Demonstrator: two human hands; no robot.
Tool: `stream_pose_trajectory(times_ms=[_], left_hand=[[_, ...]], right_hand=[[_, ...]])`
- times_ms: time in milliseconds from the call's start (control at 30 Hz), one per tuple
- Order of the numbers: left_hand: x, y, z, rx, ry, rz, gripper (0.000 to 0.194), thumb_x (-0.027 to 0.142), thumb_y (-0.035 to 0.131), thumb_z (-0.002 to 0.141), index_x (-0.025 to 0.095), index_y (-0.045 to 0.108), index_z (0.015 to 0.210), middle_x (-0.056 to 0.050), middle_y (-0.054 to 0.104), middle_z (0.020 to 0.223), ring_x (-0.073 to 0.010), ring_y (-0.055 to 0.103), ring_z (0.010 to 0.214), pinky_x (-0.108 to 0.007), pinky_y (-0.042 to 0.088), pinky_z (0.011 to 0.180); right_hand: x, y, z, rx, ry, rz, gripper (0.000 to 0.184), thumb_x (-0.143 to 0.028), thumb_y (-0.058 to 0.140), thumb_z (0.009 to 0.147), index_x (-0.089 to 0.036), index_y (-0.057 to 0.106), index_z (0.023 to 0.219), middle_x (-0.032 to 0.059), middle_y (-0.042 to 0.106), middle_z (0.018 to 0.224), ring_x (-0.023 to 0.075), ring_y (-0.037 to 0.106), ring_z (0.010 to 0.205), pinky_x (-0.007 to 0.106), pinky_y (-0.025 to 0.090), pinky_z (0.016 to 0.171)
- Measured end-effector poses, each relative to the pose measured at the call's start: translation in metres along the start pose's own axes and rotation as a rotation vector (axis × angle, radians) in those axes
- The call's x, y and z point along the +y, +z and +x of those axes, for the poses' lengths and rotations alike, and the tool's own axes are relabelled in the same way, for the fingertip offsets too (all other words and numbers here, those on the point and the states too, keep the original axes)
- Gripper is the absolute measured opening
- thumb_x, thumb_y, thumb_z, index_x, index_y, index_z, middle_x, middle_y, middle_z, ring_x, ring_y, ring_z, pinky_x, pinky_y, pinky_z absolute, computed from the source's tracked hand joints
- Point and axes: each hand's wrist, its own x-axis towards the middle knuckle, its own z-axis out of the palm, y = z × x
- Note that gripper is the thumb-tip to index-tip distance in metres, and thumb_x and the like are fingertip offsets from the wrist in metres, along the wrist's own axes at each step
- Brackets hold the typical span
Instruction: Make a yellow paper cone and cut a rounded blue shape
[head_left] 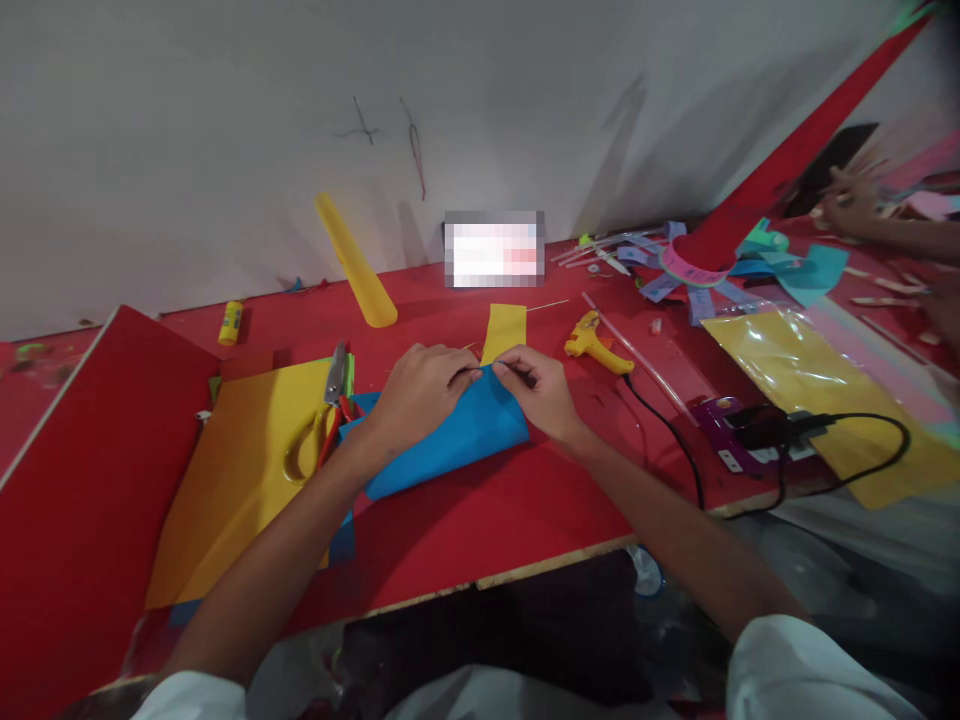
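Observation:
A sheet of blue paper point(450, 440), partly curled over, lies in front of me on the red table. My left hand point(427, 392) pinches its upper edge, fingers closed. Close beside it, my right hand point(536, 385) grips the same edge between thumb and fingers. Just beyond my fingertips is a small yellow paper piece point(506, 330); whether it touches the blue sheet I cannot tell. Left of the blue paper, scissors point(334, 380) with a yellow handle rest on a large yellow sheet point(232, 450). A yellow glue gun point(598, 345) lies to the right of my right hand.
A yellow paper cone point(356, 265) and a glue stick point(231, 323) stand toward the wall. A red board point(105, 480) rises at left. To the right are a power strip point(731, 435) with black cords, a tall red cone point(795, 150) and another person's hand point(855, 205).

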Motion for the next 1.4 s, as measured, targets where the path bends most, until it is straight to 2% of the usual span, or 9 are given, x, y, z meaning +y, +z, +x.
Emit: stream_pose_trajectory(times_ms=[267,1033,1400], left_hand=[[-0.0025,0.002,-0.0007,0.002,0.021,-0.003,0.028,0.029,0.053,0.107,0.02,0.078,0.099,-0.006,0.08,0.095,-0.0227,0.072,0.088,-0.036,0.049,0.082],[-0.0033,0.0037,0.0003,0.003,0.005,-0.011,0.024,0.028,0.056,0.106,0.021,0.077,0.099,-0.005,0.081,0.096,-0.0259,0.073,0.09,-0.039,0.046,0.082],[-0.0036,0.0054,-0.0008,0.023,0.007,-0.033,0.025,0.028,0.055,0.106,0.022,0.078,0.098,-0.005,0.081,0.098,-0.025,0.072,0.089,-0.038,0.046,0.081]], right_hand=[[0.0004,0.0006,0.0005,-0.002,0.004,-0.003,0.036,-0.059,0.066,0.096,-0.024,0.066,0.084,0.0015,0.064,0.074,0.0178,0.057,0.069,0.032,0.044,0.063],[0.0023,0.0003,-0.0003,-0.007,-0.01,-0.006,0.03,-0.051,0.067,0.096,-0.023,0.067,0.085,0.0007,0.065,0.074,0.0159,0.058,0.067,0.03,0.043,0.062],[0.0022,0.0001,-0.0003,-0.006,0.001,-0.006,0.034,-0.056,0.066,0.096,-0.023,0.067,0.086,0.0013,0.066,0.076,0.0166,0.058,0.069,0.031,0.044,0.063]])
